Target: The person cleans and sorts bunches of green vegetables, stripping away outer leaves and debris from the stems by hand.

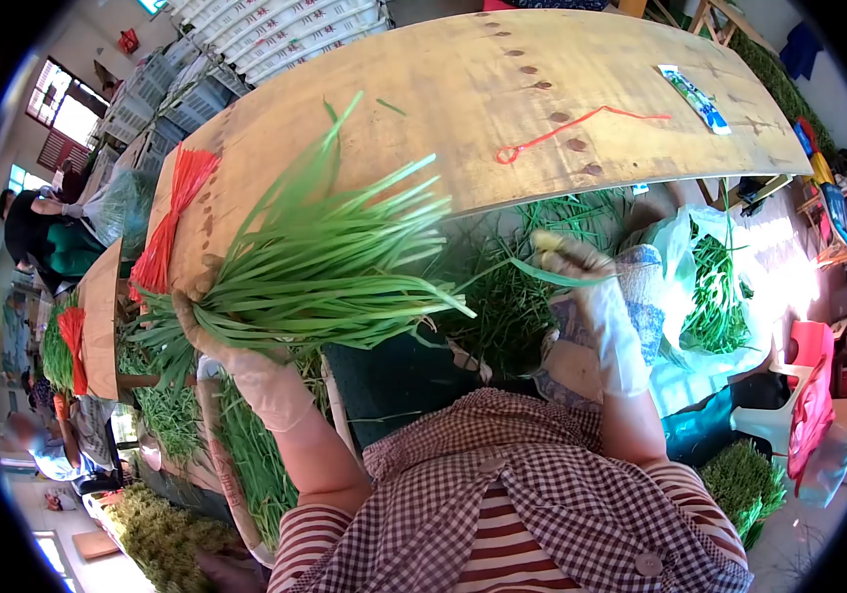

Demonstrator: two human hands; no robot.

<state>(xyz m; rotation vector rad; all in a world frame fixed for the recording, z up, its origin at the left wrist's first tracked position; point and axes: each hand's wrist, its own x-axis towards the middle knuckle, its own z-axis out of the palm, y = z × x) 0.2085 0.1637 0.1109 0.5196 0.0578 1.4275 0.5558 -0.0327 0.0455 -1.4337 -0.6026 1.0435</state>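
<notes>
My left hand [208, 321], in a pale glove, is closed around the leafy end of a large bunch of garlic chives [315, 267]. Their pale cut ends fan out to the right, above my lap and the table's near edge. My right hand [579, 265], also gloved, is raised to the right of the bunch and apart from it. A loose chive leaf [512, 269] is pinched in its curled fingers. More loose leaves [497, 311] lie in a dark heap below, between the hands.
The curved wooden table [394, 79] carries a bundle of red ties [174, 217], a single red tie [566, 133] and a blue-white packet [695, 99]. A basket of chives [255, 465] stands left, a plastic bag of greens [715, 296] right. Stacked crates [265, 35] and other people [48, 232] are beyond.
</notes>
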